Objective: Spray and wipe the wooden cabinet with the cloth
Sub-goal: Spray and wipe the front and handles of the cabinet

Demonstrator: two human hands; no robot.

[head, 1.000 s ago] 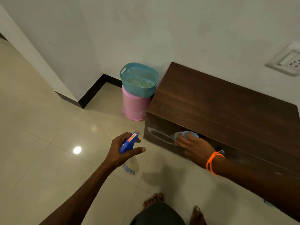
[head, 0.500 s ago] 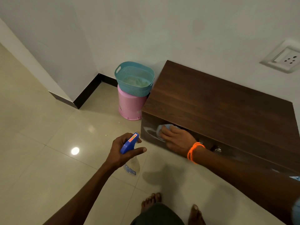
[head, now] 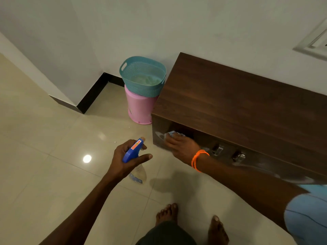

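A low dark wooden cabinet (head: 238, 96) stands against the white wall at the right. My right hand (head: 182, 145), with an orange band on the wrist, presses a light blue cloth (head: 172, 133) flat against the cabinet's front, near its left corner. A pale wet smear shows on the front just left of the cloth. My left hand (head: 123, 156) hovers above the floor left of the cabinet, gripping a clear spray bottle (head: 135, 156) with a blue trigger head, nozzle aimed toward the cabinet.
A teal perforated basket (head: 127, 68) sits on a pink plastic stool (head: 138, 106), touching the cabinet's left side. Two metal knobs (head: 218, 149) stick out of the cabinet front right of my hand. My bare feet (head: 167, 213) stand on glossy beige tiles. A switch plate (head: 315, 43) is on the wall.
My right hand slid the cloth leftward along the cabinet front toward its left corner. The left hand kept the bottle in about the same place.
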